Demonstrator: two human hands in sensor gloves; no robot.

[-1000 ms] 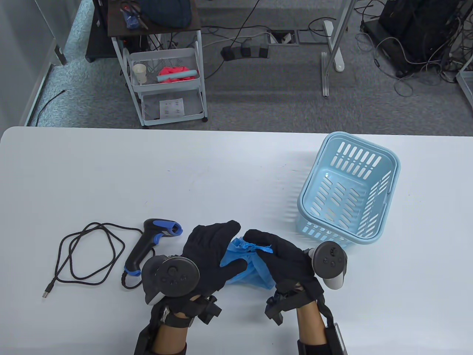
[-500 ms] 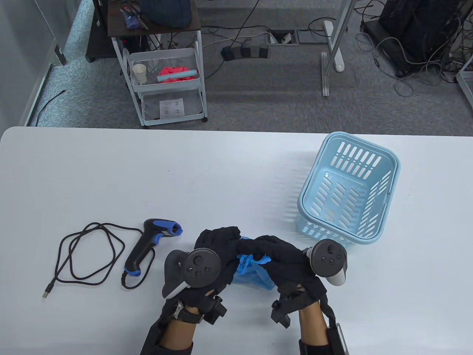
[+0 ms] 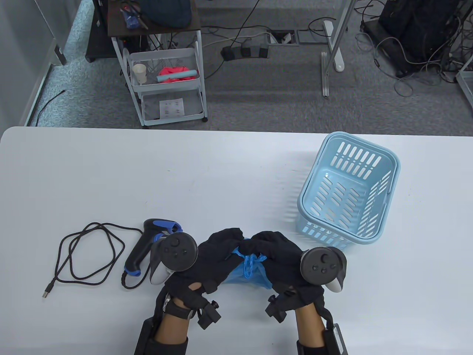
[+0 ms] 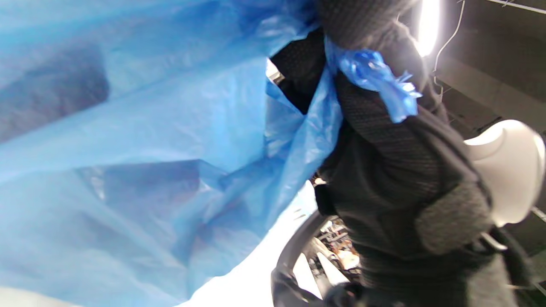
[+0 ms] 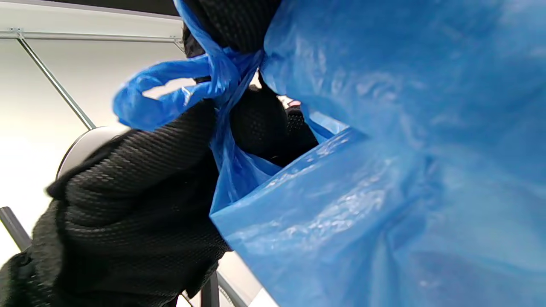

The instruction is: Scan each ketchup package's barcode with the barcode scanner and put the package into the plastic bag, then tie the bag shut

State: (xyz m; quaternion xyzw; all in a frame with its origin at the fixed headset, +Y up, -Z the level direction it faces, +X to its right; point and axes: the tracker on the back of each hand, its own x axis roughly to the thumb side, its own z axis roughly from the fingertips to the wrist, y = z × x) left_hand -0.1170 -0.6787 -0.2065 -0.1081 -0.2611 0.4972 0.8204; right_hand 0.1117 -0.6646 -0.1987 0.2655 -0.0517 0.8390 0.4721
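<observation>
The blue plastic bag (image 3: 245, 273) sits at the table's near edge between my two hands. My left hand (image 3: 226, 242) and right hand (image 3: 269, 242) meet knuckle to knuckle above it, each with fingers curled round a twisted bag handle. The right wrist view shows a handle loop (image 5: 170, 89) crossed over the bag's mouth (image 5: 405, 170). A twisted handle end (image 4: 375, 81) sticks out by the gloves in the left wrist view, where the bag (image 4: 128, 149) fills the left side. No ketchup package can be made out; only dim dark shapes show through the plastic. The black and blue scanner (image 3: 146, 242) lies left of my left hand.
The scanner's black cable (image 3: 85, 255) loops on the table at the left. A light blue slotted basket (image 3: 391, 162) stands at the right, nothing visible inside. Beyond the table's far edge is a white cart (image 3: 166, 85) on the floor.
My left hand turned palm-down and closed on the bag. Both hands drew together over it, and the handles are now bunched and crossed between them.
</observation>
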